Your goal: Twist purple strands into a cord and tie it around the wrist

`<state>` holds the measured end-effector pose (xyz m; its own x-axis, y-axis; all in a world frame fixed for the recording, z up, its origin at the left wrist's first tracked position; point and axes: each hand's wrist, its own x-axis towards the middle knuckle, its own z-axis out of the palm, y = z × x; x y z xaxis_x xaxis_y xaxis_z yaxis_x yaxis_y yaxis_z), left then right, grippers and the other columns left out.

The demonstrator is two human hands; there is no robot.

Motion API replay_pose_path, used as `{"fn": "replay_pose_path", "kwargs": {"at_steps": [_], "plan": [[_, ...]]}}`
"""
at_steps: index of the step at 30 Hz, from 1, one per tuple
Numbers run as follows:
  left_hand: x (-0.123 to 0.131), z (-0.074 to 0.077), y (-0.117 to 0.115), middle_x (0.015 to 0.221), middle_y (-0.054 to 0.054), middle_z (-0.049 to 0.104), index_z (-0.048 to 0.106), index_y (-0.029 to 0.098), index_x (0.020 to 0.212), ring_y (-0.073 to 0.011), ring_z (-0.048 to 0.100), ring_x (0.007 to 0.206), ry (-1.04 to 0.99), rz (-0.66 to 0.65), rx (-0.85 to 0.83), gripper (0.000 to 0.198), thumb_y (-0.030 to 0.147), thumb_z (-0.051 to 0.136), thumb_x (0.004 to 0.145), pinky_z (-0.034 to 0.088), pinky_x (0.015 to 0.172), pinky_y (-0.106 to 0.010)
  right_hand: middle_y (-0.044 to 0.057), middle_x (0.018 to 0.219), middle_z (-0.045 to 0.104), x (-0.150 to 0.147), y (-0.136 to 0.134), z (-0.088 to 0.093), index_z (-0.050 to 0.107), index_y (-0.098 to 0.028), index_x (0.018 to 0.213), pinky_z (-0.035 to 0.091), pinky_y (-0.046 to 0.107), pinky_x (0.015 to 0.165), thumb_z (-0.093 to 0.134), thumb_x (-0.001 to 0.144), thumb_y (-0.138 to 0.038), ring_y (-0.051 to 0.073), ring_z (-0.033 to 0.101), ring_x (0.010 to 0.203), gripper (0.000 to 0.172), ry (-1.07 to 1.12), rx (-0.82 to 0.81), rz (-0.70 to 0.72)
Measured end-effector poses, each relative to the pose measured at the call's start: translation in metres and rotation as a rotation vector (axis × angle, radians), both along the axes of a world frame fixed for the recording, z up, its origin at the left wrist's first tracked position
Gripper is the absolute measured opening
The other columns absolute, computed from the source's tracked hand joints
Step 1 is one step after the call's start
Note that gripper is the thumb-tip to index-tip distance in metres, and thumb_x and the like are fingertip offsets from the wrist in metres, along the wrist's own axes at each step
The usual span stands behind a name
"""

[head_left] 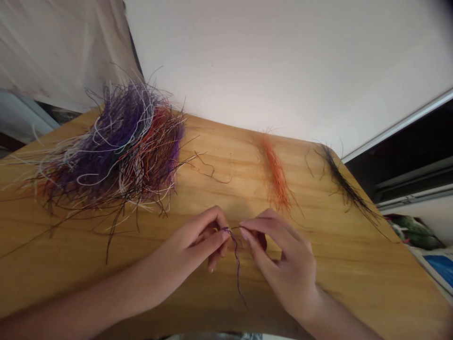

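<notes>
Between thumb and fingers, my left hand (208,238) pinches the upper end of a purple twisted strand (237,259). The rest of that strand hangs down, its loose end low over the table. My right hand (283,255) is closed in a pinch on a thin dark strand (235,227) that runs across the short gap to the left fingertips. Both hands are close together above the wooden table (198,302). Where the two strands meet is partly hidden by my left thumb and finger.
A big tangled heap of purple, white, orange and black strands (116,141) covers the table's left side. An orange bundle (274,170) lies beyond my right hand, and a black bundle (341,179) lies near the right edge. A white wall (265,61) borders the back.
</notes>
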<state>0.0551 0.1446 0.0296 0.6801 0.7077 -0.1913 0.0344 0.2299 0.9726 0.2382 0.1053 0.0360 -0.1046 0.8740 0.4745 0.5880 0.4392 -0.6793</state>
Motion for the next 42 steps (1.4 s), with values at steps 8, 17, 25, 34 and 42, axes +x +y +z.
{"fn": "replay_pose_path", "kwargs": {"at_steps": [8, 17, 25, 34, 42], "plan": [[0.0, -0.002, -0.001, 0.068, 0.006, 0.051, 0.049, 0.019, 0.084, -0.0072, 0.049, 0.064, -0.118, -0.003, -0.026, 0.026, 0.041, 0.047, 0.098, 0.037, 0.062, -0.021, 0.005, 0.071, 0.067, 0.0, -0.017, -0.003, 0.059, -0.013, 0.11, 0.045, 0.03, 0.052, 0.059, 0.086, -0.004, 0.016, 0.057, 0.061, 0.026, -0.412, 0.343, 0.168], [0.004, 0.003, 0.003, 0.071, 0.004, 0.054, 0.052, 0.017, 0.082, -0.0085, 0.049, 0.061, -0.066, 0.114, 0.023, 0.025, 0.038, 0.05, 0.095, 0.039, 0.059, -0.022, 0.008, 0.069, 0.066, -0.006, -0.015, -0.002, 0.065, -0.01, 0.095, 0.039, 0.031, 0.048, 0.051, 0.088, -0.005, 0.017, 0.053, 0.057, 0.017, -0.516, 0.341, 0.257], [-0.003, 0.0, 0.018, 0.071, 0.003, 0.055, 0.053, 0.016, 0.08, -0.0094, 0.049, 0.06, 0.078, 0.146, 0.11, 0.026, 0.038, 0.049, 0.094, 0.039, 0.06, -0.023, -0.001, 0.062, 0.056, -0.006, -0.005, 0.001, 0.061, -0.017, 0.079, 0.04, 0.024, 0.051, 0.056, 0.089, -0.013, 0.011, 0.049, 0.054, 0.012, -0.059, 0.083, 0.087], [0.002, -0.004, 0.012, 0.061, 0.007, 0.049, 0.052, 0.017, 0.076, -0.0078, 0.043, 0.057, 0.041, 0.078, 0.088, 0.028, 0.041, 0.053, 0.091, 0.033, 0.054, -0.02, -0.003, 0.064, 0.05, -0.009, 0.0, -0.001, 0.057, -0.019, 0.072, 0.038, 0.022, 0.056, 0.05, 0.094, -0.028, 0.01, 0.046, 0.061, 0.025, 0.229, -0.516, 0.173], [0.003, -0.002, 0.01, 0.073, 0.005, 0.056, 0.058, 0.018, 0.08, -0.0103, 0.05, 0.07, 0.057, 0.043, 0.046, 0.013, 0.031, 0.061, 0.083, 0.036, 0.062, -0.021, -0.005, 0.06, 0.036, -0.009, -0.006, -0.003, 0.038, -0.019, 0.061, 0.029, 0.022, 0.051, 0.048, 0.091, -0.018, 0.008, 0.035, 0.055, 0.032, 0.161, -0.404, 0.14]]}}
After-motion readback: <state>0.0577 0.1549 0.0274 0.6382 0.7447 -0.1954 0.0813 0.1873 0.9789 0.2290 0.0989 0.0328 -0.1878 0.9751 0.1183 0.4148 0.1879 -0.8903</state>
